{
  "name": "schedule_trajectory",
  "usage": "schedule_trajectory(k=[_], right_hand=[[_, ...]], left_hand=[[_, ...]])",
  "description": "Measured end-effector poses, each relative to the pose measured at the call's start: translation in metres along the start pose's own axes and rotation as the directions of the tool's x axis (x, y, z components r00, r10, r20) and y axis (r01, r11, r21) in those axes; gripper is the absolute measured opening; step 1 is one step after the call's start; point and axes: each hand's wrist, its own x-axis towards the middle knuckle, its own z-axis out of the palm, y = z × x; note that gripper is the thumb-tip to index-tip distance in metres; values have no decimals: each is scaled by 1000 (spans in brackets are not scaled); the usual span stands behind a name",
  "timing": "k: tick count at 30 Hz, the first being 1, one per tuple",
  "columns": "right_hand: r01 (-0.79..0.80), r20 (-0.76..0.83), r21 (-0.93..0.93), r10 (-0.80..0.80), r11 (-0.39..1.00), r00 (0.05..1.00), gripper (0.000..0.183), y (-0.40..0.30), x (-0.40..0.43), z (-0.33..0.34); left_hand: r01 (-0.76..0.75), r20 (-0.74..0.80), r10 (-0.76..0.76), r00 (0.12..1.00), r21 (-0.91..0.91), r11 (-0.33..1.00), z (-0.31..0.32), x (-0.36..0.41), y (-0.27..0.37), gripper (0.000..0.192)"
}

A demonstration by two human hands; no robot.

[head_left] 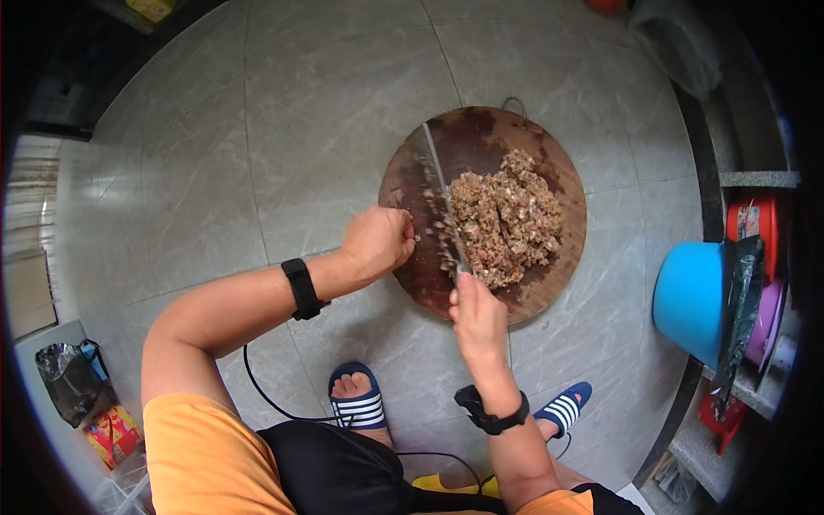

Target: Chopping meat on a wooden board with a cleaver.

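Note:
My right hand (pixel 479 315) grips the handle of a cleaver (pixel 438 164), its blade pointing away from me across a round wooden chopping board (pixel 560 290). Minced meat (pixel 508 219) lies heaped on the board to the right of the blade. More small bits of it lie to the left, blurred beside the blade. My left hand (pixel 380 238) is curled at the board's left edge, left of the cleaver; its fingertips are close to a small pale bit. Whether the fingers hold anything is hidden.
The board rests on a grey tiled floor (pixel 309 141), with a metal ring at its far edge. Shelves on the right bear a blue basin (pixel 689 302), a red container (pixel 753 225) and a black plastic bag (pixel 740 315). A black cable (pixel 264 393) runs by my slippered feet.

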Motion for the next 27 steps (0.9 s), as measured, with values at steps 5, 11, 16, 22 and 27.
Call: schedule_trajectory(k=[5, 11, 16, 22, 27], right_hand=[[87, -151, -73, -97, 994, 984, 51, 7, 6, -27], [73, -99, -187, -93, 980, 991, 45, -16, 0, -43], [134, -154, -381, -206, 915, 966, 44, 13, 11, -41], [37, -101, -121, -50, 992, 994, 47, -9, 0, -47], [116, -130, -269, -155, 956, 979, 46, 4, 10, -38]], left_hand=[[-54, 11, 55, 998, -37, 998, 5, 0, 2, 16], [-89, 56, 95, 994, -104, 991, 14, 0, 5, 22], [-205, -167, 183, 969, -125, 971, 22, 4, 12, 26], [-259, -139, 239, 961, -147, 955, 30, -4, 18, 19], [-242, -241, 184, 953, -242, 940, 32, 7, 16, 24]])
